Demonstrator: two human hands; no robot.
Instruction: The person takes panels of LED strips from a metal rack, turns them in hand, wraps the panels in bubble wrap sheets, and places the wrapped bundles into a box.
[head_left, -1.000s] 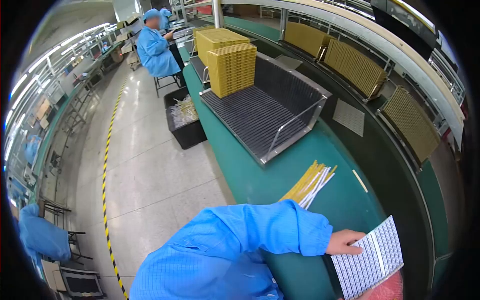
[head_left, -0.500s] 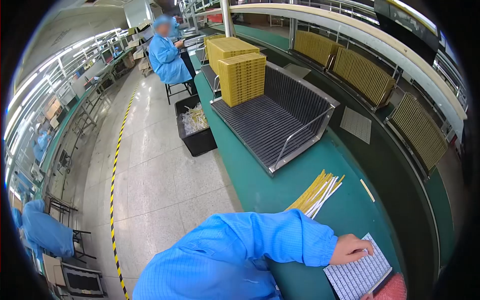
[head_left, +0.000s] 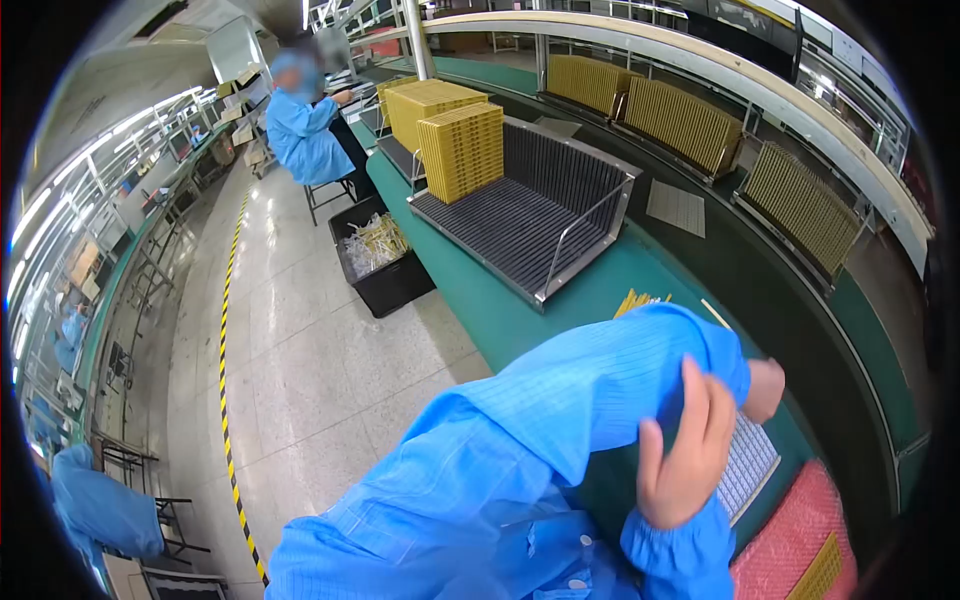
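- Shifted since the earlier frame: my left hand (head_left: 765, 391) is farther out, at the white panel's (head_left: 748, 465) far end, and my right hand (head_left: 690, 455) is now up in view.
- Head view, grip: right is empty, fingers spread and thumb apart, over the panel's near side. Left is blurred, fingers hidden; can't tell if it's closed or on anything.
- Panel lies on the green bench (head_left: 450, 260), partly behind my hands, just beside the pink bubble wrap (head_left: 790, 520). A yellow piece (head_left: 820, 570) sits on the wrap.
- Risk: my left sleeve (head_left: 620, 370) runs over the yellow and white strips (head_left: 638, 302); low forearm drag could scatter them.
- Risk: crossed reach. Right fingers could snag the left cuff, or knock the panel askew into the wrap.
- Edges: panel's right edge faces the wrap, tight gap. Beyond the lone strip (head_left: 716, 313), the bench drops to a dark lane (head_left: 830, 400).
- Room: best between black rack (head_left: 520, 235) and sleeve; little on the wrap side.
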